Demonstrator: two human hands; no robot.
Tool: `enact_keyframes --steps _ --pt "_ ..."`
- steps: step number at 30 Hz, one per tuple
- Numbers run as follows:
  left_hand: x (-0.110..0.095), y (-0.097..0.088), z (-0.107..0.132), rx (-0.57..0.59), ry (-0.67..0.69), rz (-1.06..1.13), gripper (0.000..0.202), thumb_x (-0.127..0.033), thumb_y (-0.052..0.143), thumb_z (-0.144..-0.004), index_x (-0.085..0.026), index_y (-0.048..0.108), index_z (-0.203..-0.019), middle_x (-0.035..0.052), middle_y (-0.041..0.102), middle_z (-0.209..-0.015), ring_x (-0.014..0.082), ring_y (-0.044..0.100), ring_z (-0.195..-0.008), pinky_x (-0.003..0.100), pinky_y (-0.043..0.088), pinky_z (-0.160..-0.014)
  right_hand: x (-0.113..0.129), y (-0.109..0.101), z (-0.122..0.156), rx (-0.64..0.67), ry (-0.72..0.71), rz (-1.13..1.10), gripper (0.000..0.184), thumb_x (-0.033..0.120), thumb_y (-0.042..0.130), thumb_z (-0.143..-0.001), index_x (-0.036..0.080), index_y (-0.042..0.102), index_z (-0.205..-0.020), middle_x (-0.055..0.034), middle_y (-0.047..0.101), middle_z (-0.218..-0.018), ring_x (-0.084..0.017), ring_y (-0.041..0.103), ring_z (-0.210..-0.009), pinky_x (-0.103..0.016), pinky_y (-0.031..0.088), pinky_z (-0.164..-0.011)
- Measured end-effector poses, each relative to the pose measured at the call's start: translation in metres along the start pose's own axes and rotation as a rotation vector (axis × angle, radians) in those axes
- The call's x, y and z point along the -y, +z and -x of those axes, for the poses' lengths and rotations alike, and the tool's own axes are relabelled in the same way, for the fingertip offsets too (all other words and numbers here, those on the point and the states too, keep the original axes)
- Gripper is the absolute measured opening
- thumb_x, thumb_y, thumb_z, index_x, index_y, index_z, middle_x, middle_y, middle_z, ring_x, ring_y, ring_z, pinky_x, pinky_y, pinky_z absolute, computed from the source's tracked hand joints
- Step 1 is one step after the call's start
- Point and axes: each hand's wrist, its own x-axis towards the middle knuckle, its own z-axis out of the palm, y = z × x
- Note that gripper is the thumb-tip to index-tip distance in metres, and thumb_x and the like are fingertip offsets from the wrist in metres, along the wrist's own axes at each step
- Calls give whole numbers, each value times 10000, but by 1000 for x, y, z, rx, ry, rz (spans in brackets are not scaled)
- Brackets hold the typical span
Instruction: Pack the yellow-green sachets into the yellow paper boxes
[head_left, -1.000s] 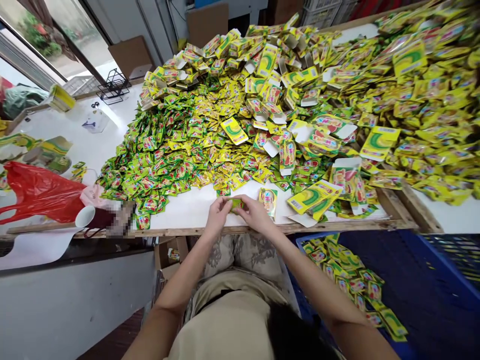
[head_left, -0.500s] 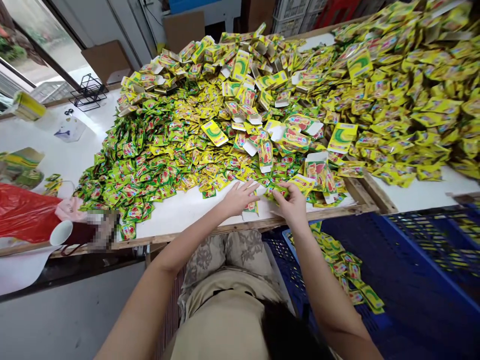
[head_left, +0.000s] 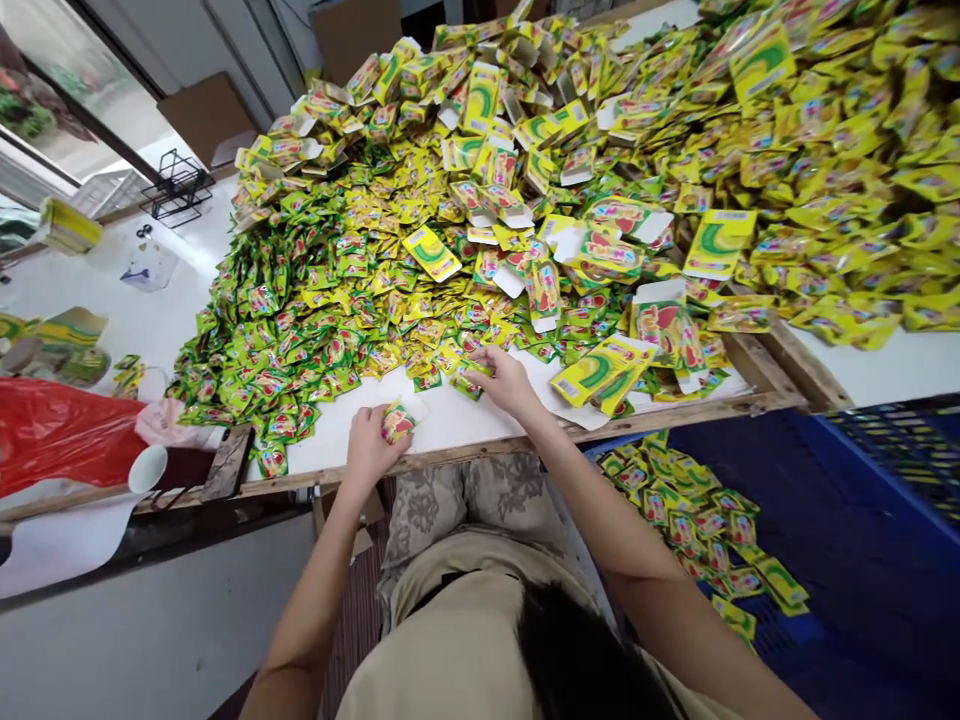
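Note:
My left hand (head_left: 371,448) is closed round a small green and yellow sachet (head_left: 397,421) near the front edge of the white table (head_left: 450,425). My right hand (head_left: 504,378) rests at the near edge of a big heap of the same sachets (head_left: 322,300), its fingers pinched on one sachet (head_left: 472,378). Flat and folded yellow cartons (head_left: 600,372) lie among the sachets just right of that hand.
A blue crate (head_left: 862,560) holding several sachets stands low on the right. A red plastic bag (head_left: 60,430) and a white-lined cup (head_left: 161,468) sit on the left. More yellow packs (head_left: 840,170) are piled at the back right. A black wire rack (head_left: 176,185) stands far left.
My left hand has drawn back toward the table's front edge with a sachet in it. My right hand has shifted left along the heap's edge. The view has tilted slightly.

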Motion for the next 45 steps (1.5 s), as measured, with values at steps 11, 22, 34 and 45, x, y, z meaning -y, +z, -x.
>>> enact_keyframes --steps 11,22,34,45 --pt "-15 17 1 -22 77 240 514 -349 685 -699 -180 493 -1145 89 549 -1050 252 513 -1017 383 439 -893 2 42 26 166 64 -18 203 332 614 -707 212 555 -860 58 453 -616 -127 439 -566 -263 358 -566" --pt "-27 11 5 -32 103 205 524 -313 661 -717 -191 471 -1190 93 532 -1070 257 507 -1026 383 434 -894 20 47 30 82 75 -65 253 317 618 -728 233 541 -954 21 617 -765 -135 537 -562 -286 444 -568" --pt "-28 20 -1 -94 33 345 493 -325 691 -685 -178 494 -1112 86 558 -1034 240 526 -999 379 452 -873 9 67 35 74 -176 134 187 361 598 -824 227 711 -760 -115 584 -1097 -264 497 -1125 -442 402 -930" --pt "-23 23 0 -40 3 400 537 -326 693 -691 -185 480 -1163 96 567 -1114 256 532 -1062 404 433 -928 6 35 -9 33 -241 329 243 241 558 -833 213 664 -1050 -109 639 -1072 -262 549 -1026 -411 424 -894"
